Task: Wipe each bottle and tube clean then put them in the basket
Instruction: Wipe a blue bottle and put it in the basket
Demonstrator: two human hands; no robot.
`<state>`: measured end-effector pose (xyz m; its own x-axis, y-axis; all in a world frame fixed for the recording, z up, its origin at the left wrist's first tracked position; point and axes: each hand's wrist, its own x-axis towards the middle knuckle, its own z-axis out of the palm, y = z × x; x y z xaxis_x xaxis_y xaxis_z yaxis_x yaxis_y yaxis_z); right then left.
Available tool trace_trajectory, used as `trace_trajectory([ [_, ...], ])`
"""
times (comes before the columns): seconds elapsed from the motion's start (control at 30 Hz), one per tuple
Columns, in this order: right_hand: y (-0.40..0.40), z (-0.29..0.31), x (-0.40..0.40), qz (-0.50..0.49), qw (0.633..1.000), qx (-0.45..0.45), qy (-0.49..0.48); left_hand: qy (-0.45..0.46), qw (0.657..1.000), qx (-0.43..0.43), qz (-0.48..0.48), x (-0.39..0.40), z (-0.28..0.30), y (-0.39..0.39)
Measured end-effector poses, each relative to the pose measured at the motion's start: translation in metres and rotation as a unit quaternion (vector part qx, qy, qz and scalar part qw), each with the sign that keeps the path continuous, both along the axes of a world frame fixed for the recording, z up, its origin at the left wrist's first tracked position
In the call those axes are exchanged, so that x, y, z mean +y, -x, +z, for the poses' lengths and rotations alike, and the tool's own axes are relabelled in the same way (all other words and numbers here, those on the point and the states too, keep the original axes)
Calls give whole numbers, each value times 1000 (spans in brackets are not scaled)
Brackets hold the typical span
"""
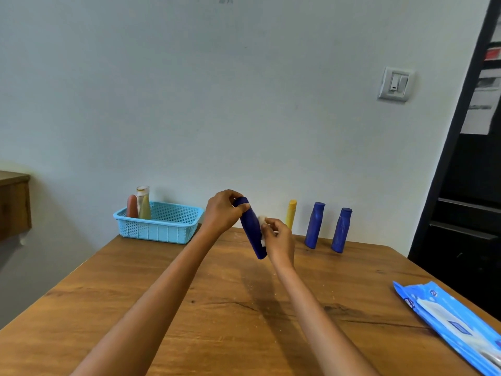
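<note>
My left hand grips the top end of a dark blue bottle, held tilted above the wooden table. My right hand pinches a small white wipe against the bottle's right side. A yellow tube and two more blue bottles stand at the table's far edge on the right. The light blue basket sits at the far left and holds an orange-red tube, an olive tube and a clear bottle.
A blue pack of wet wipes lies at the table's right edge. The wall runs close behind the table with a light switch. A dark shelf unit stands to the right, a wooden cabinet to the left.
</note>
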<state>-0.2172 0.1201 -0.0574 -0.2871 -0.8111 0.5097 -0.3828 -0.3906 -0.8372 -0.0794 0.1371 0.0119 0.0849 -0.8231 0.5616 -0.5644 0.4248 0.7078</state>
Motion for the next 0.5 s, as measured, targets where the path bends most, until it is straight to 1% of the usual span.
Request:
trace_trajectory([
  [0.17,-17,22,8,29,997,-36,67,-1,998,-61,-5,3,-2,14],
  [0.27,-18,27,11,46,996,-44,68,-10,998,-55,3,4,-1,13],
  [0.33,-14,22,11,58,998,-30,22,-22,998,-51,12,5,-3,10],
  [0.43,-8,12,10,72,994,-16,-82,-43,998,-49,22,4,-8,11],
  [0.5,-5,13,10,88,990,-30,-110,-56,997,-48,17,4,-9,13],
])
